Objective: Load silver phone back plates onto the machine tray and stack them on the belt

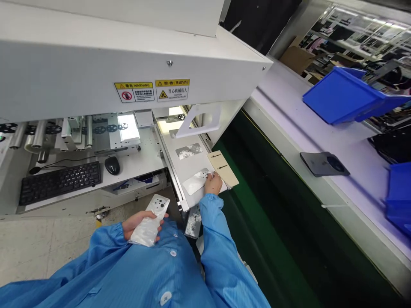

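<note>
In my left hand [141, 224] is a white phone back cover [149, 226] with round camera holes at its upper end and a shiny, film-like surface. The thumb lies across its face and the fingers wrap behind it, in front of my body. My right hand [213, 184] is closed at the camera end of a second phone back cover [194, 183], which lies on the machine's white sliding bed [175, 160]; its fingertips are partly hidden. Farther in, a grey phone-shaped piece [189, 151] with white speckles lies on the same bed.
A cream plate [223, 167] with two black knobs borders the bed. Below it is another speckled phone-shaped piece [193, 222]. Left are a keyboard [61, 182] and mouse [112, 165]. A green belt [266, 226] runs right, beside a ledge with a dark phone [321, 164] and blue bins [346, 96].
</note>
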The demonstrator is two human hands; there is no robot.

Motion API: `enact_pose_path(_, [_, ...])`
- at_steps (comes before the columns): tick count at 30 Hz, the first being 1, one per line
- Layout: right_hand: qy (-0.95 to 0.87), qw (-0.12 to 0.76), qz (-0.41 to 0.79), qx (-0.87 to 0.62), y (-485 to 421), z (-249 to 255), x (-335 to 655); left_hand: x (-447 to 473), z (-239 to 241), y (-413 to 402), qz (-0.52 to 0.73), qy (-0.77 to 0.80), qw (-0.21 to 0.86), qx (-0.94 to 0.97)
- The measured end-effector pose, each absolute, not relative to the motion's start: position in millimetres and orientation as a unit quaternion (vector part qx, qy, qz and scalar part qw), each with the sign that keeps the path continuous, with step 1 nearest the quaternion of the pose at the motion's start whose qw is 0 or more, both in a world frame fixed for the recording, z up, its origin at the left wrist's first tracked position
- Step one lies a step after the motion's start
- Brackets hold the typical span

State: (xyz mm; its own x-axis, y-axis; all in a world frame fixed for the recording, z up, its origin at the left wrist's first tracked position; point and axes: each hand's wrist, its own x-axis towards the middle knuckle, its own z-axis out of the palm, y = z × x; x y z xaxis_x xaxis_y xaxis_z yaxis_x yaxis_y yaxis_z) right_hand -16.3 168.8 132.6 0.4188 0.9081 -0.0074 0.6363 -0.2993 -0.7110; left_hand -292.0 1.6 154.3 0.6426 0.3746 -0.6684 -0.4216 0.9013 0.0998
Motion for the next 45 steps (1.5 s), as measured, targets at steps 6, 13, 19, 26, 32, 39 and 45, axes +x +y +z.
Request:
enact_pose_path(6, [-0.686,0.224,0.13,-0.68,132.0,126.2,-43.8,-302.9,166.4,13.4,0.271,0.357,0.893,-0.051])
enact_pose_path(13, [-0.69,0.143,0.11,-0.701,135.3,109.9,-64.4,-294.6,162.9,28.6,0.255,0.353,0.899,-0.041])
enact_pose_path(19, [-0.684,0.137,0.113,-0.708,149.1,109.3,-68.7,-297.8,161.9,36.9,0.263,0.352,0.897,-0.047])
enact_pose_path(26, [-0.679,0.138,0.111,-0.712,152.3,109.7,-69.6,-297.6,159.9,37.2,0.256,0.349,0.9,-0.038])
enact_pose_path(32, [-0.66,0.176,0.162,-0.712,151.9,125.0,-68.9,-295.7,157.4,35.5,0.249,0.324,0.913,0.015])
enact_pose_path(39, [-0.617,0.298,0.533,-0.497,100.7,176.4,-57.7,-265.9,177.6,46.0,0.171,0.341,0.907,0.178])
enact_pose_path(45, [-0.513,0.411,0.492,-0.57,70.3,177.3,-19.2,-248.9,181.8,49.6,0.078,0.339,0.905,0.245])
